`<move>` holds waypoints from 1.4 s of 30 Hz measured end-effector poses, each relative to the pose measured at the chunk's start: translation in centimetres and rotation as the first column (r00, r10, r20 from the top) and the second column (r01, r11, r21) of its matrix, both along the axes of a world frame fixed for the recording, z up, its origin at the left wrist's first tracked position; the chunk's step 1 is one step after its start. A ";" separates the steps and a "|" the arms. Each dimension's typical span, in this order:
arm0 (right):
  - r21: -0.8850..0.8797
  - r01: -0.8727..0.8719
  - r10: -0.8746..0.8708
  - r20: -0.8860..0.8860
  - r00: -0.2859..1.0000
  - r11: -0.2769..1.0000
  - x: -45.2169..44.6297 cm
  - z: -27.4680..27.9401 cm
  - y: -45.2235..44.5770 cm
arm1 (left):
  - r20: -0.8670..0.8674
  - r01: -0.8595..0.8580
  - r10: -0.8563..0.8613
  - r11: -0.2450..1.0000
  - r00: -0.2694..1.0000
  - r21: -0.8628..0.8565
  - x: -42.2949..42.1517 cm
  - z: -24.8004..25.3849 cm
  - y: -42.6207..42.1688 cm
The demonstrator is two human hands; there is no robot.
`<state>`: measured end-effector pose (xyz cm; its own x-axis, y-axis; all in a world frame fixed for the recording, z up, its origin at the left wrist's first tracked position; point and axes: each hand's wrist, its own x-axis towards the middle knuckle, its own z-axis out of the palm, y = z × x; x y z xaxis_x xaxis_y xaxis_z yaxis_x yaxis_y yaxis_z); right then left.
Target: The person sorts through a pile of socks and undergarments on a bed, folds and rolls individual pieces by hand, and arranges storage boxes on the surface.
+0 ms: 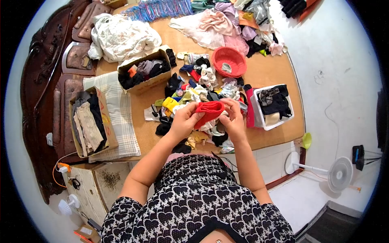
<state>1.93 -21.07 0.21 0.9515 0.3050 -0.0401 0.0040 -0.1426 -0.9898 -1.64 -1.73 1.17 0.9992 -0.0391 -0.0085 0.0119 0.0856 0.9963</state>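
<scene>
Left hand (184,122) pinched folded red cloth (208,109) over clothes pile (198,95), near front edge of bed (273,69). Right hand (234,122), fingers bent, was by cloth's other end; couldn't tell if it gripped. Loose pinch could let cloth flop open, drop into pile.

A bed (279,72) we see strewn with clothes (194,96)
On it we find a red basket (216,57), white bin (279,124) and checked cloth (121,111).
</scene>
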 end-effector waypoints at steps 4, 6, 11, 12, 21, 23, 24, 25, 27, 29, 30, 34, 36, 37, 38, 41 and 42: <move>0.360 -0.159 0.283 -0.322 0.903 0.919 -0.7 1.7 0.9 | -0.045 0.176 -0.214 0.893 0.976 -0.414 1.2 0.4 -0.2; 0.183 -0.331 0.378 -0.457 0.805 0.926 -1.4 0.6 1.0 | -0.072 0.014 -0.062 0.844 0.995 -0.535 2.5 1.0 -0.3; 0.195 -0.434 0.464 -0.555 0.690 0.879 -3.9 0.2 1.1 | -0.248 -0.285 0.163 0.733 0.955 -0.618 5.6 -2.0 3.2; 0.196 -0.435 0.465 -0.555 0.690 0.879 -3.9 0.2 1.1 | -0.247 -0.286 0.164 0.733 0.955 -0.618 5.6 -3.0 3.8; -0.103 -0.193 0.217 0.327 0.920 0.976 -1.6 4.2 1.2 | -0.490 0.313 -0.237 0.946 0.839 0.079 2.3 -9.3 1.2; 0.333 -0.024 0.115 -0.255 0.960 0.943 -1.8 3.6 1.2 | -0.450 0.450 -0.354 0.885 0.820 0.124 1.4 -8.9 -0.7; 0.343 0.078 0.041 -0.326 0.944 0.936 -1.6 2.4 0.9 | -0.423 0.431 -0.311 0.874 0.851 0.223 1.3 -9.1 -1.9; 0.416 0.140 0.034 -0.383 0.923 0.899 -1.3 2.2 1.0 | -0.018 0.244 -0.276 0.817 0.961 0.523 1.0 -9.5 -2.2; 0.480 0.206 0.032 -0.440 0.897 0.853 -0.8 2.3 1.1 | -0.155 0.155 -0.072 0.760 0.985 0.632 0.6 -5.6 -2.7; 0.608 0.330 0.141 -0.596 0.790 0.722 -0.3 2.8 0.9 | 0.123 -0.118 0.052 0.768 0.991 0.629 0.2 -4.5 -2.8; 0.608 0.333 0.139 -0.597 0.790 0.721 -0.2 2.7 0.8 | 0.369 -0.270 0.070 0.806 0.927 0.527 0.5 -3.9 -2.6; 0.712 0.236 0.376 -0.587 0.717 0.661 0.4 0.2 0.0 | 0.659 -0.373 -0.246 0.662 0.711 0.650 1.3 -1.5 -1.2; 0.618 0.186 0.363 -0.650 0.667 0.764 0.0 0.3 0.2 | 0.619 -0.309 -0.318 0.650 0.718 0.694 1.1 -0.8 -1.1; 0.612 0.175 0.354 -0.642 0.680 0.772 0.0 -0.1 0.6 | 0.612 -0.300 -0.411 0.605 0.676 0.737 1.0 -0.8 -1.0; 0.543 0.200 0.287 -0.680 0.675 0.816 -0.3 0.1 0.5 | 0.596 -0.294 -0.500 0.557 0.628 0.777 1.0 -0.7 -1.0; 0.487 0.185 0.233 -0.675 0.700 0.853 -0.5 -1.1 0.5 | 0.628 -0.239 -0.490 0.640 0.605 0.730 0.8 -1.1 -1.2; 0.453 0.185 0.200 -0.675 0.710 0.872 -0.4 -2.0 0.2 | 0.650 -0.208 -0.466 0.694 0.600 0.689 0.8 -1.4 -1.3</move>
<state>1.50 -20.82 -1.78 0.7045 0.4745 -0.5278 -0.6963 0.3183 -0.6433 -0.88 -3.01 -0.26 0.6147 -0.4881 0.6196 -0.7800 -0.4931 0.3855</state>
